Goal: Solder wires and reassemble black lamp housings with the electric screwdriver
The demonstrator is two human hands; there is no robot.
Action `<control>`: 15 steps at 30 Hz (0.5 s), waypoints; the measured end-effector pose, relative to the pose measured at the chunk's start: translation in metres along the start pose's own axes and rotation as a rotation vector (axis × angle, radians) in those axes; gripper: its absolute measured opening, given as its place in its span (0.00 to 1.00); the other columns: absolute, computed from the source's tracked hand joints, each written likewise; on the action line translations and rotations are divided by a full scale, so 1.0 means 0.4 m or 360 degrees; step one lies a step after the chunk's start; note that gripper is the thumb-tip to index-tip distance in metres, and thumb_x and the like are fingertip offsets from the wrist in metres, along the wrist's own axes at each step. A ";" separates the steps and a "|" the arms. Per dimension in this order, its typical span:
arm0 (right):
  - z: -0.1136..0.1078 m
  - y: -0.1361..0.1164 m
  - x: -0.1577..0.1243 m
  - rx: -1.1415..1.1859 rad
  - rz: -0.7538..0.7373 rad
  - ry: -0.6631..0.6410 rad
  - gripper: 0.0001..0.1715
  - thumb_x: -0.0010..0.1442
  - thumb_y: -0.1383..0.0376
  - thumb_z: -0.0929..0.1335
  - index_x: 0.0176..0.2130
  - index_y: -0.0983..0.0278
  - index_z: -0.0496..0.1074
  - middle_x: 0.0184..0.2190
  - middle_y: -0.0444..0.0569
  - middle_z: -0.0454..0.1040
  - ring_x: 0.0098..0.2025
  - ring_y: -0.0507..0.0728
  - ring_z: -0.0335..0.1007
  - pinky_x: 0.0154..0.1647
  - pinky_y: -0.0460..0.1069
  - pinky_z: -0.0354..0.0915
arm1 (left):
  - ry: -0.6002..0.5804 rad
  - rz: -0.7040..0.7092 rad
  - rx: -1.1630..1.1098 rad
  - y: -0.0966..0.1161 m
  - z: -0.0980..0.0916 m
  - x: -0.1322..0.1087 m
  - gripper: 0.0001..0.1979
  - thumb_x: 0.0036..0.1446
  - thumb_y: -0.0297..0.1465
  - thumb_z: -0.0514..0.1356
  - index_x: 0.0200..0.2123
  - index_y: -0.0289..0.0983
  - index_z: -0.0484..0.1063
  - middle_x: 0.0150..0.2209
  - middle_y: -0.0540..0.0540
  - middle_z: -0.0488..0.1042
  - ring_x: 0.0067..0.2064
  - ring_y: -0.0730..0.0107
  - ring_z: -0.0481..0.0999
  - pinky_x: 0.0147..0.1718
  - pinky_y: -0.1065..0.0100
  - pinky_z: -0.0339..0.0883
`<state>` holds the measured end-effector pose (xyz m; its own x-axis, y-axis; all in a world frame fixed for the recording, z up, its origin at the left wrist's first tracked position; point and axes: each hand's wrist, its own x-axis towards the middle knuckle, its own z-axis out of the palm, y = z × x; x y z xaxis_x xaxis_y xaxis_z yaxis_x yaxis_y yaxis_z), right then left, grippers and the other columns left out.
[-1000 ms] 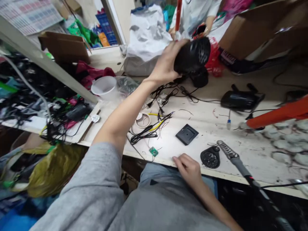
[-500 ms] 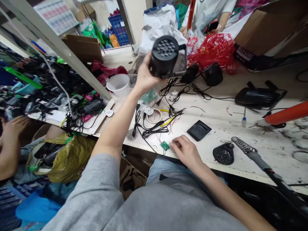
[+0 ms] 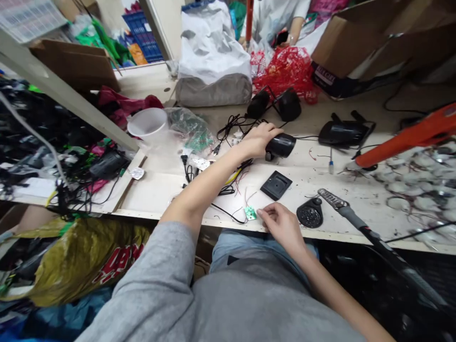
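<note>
Left hand (image 3: 257,141) is closed around a small black tube (image 3: 281,146), which sits low over the white workbench (image 3: 160,190), and it is hard to tell if the tube touches the top. Thin black wires (image 3: 231,128) lie just behind that hand. Right hand (image 3: 283,228) is half open, with its fingertips (image 3: 261,213) just beside a little green circuit board (image 3: 250,213), and near it are a flat black square plate (image 3: 276,185), a round black piece (image 3: 309,213) and a soldering iron (image 3: 351,217).
</note>
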<state>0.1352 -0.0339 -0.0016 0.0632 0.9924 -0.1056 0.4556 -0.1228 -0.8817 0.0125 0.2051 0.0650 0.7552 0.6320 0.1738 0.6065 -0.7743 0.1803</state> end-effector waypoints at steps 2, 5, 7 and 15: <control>-0.052 0.019 -0.036 0.0085 0.0118 0.0203 0.27 0.55 0.40 0.69 0.31 0.61 0.70 0.23 0.49 0.76 0.21 0.57 0.73 0.21 0.50 0.66 | -0.0011 -0.0021 -0.0029 -0.015 0.010 0.013 0.38 0.49 0.25 0.60 0.66 0.34 0.63 0.61 0.36 0.67 0.62 0.50 0.67 0.62 0.56 0.62; -0.131 0.041 -0.074 0.0331 0.0307 0.0723 0.33 0.48 0.38 0.74 0.34 0.61 0.66 0.18 0.43 0.72 0.18 0.56 0.70 0.20 0.50 0.65 | 0.0006 -0.0062 -0.0073 -0.023 0.010 0.002 0.41 0.49 0.25 0.63 0.67 0.35 0.60 0.67 0.35 0.61 0.67 0.48 0.61 0.65 0.55 0.56; -0.177 0.042 -0.081 0.0373 0.0236 0.1040 0.37 0.45 0.41 0.77 0.41 0.61 0.65 0.21 0.38 0.70 0.18 0.54 0.69 0.22 0.50 0.67 | 0.0089 -0.0163 -0.0079 -0.002 -0.003 -0.031 0.41 0.50 0.25 0.63 0.68 0.36 0.58 0.69 0.36 0.57 0.69 0.48 0.57 0.67 0.53 0.54; -0.298 -0.019 -0.103 -0.0514 -0.0344 0.0854 0.16 0.67 0.57 0.67 0.53 0.55 0.76 0.43 0.52 0.77 0.47 0.67 0.76 0.48 0.60 0.70 | -0.0263 -0.0802 -0.0207 0.201 -0.050 -0.339 0.05 0.62 0.30 0.60 0.37 0.36 0.76 0.39 0.42 0.78 0.44 0.56 0.78 0.44 0.60 0.70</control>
<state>0.2349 -0.0747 0.0641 0.3360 0.8638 0.3755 0.7457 -0.0003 -0.6663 -0.0461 0.0578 0.0754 0.4144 0.9024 -0.1178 0.8756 -0.3601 0.3218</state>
